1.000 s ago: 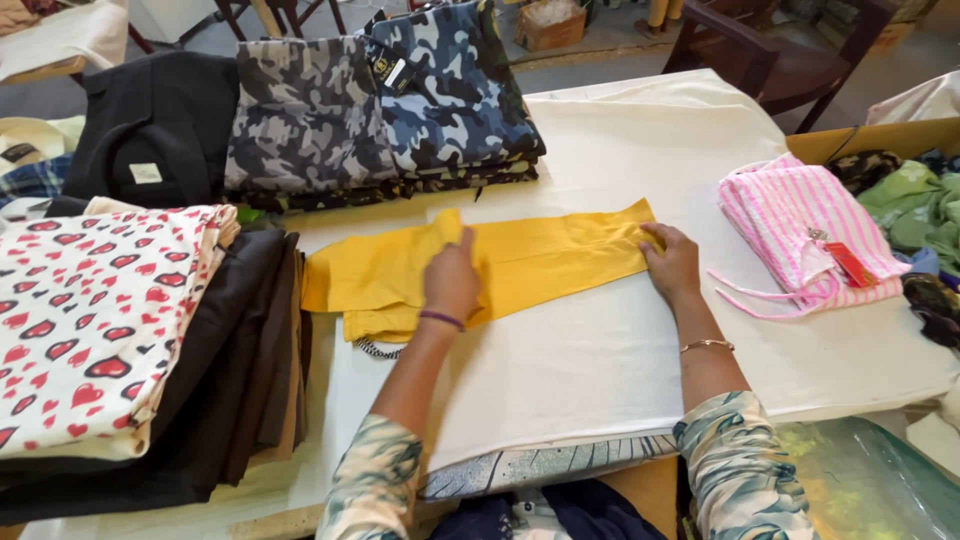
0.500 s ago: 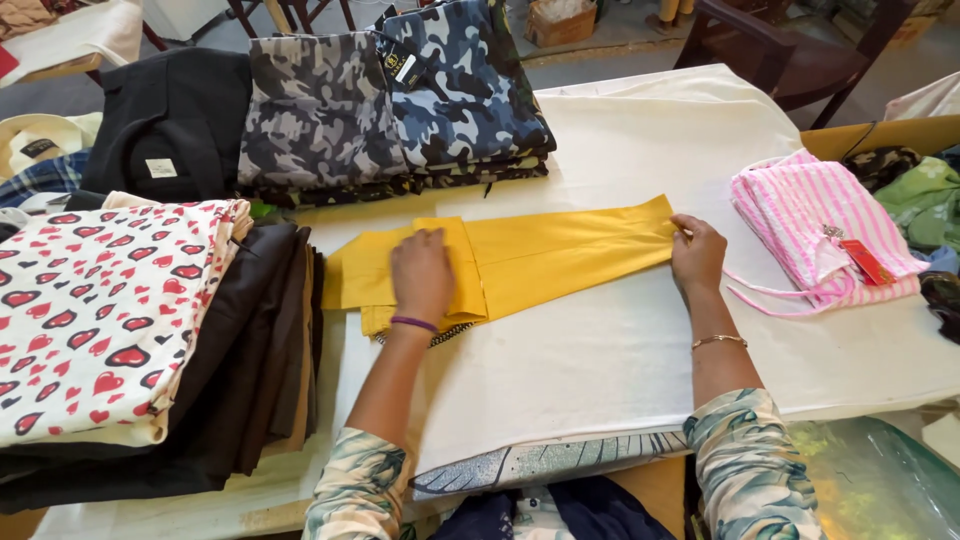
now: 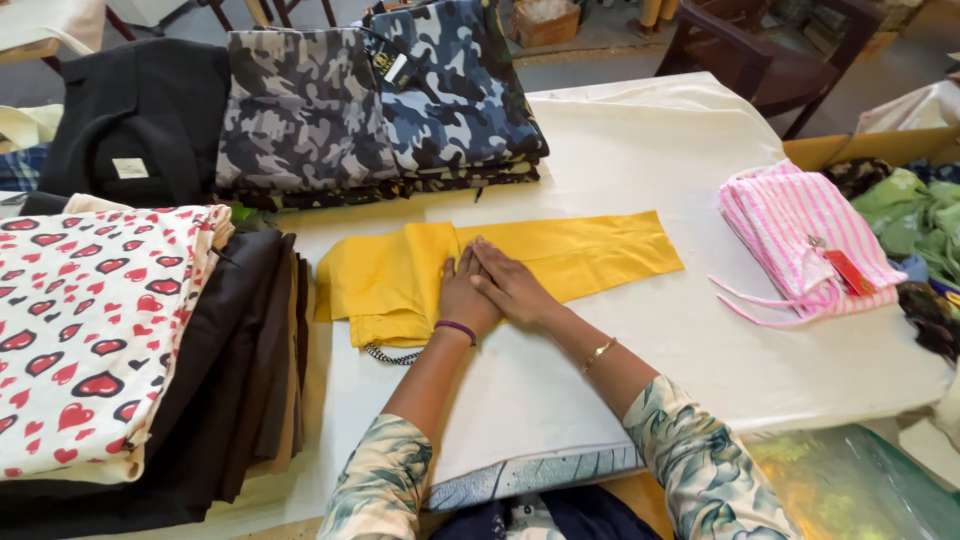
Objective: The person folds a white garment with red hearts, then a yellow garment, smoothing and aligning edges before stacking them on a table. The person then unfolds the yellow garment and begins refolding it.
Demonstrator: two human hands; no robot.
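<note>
Both hands lie flat, fingers together and gripping nothing, on the yellow trousers [image 3: 560,255], which are folded into a long strip across the middle of the white table [image 3: 700,150]. The left hand [image 3: 462,295] and right hand [image 3: 512,285] touch side by side at the strip's centre. To flatten it well, I judge, palms should press evenly and sweep toward 9 and 3 o'clock. Camouflage stacks [image 3: 380,100] sit at 12, a pink striped garment [image 3: 800,230] at 3, a heart-print pile [image 3: 90,320] at 9.
</note>
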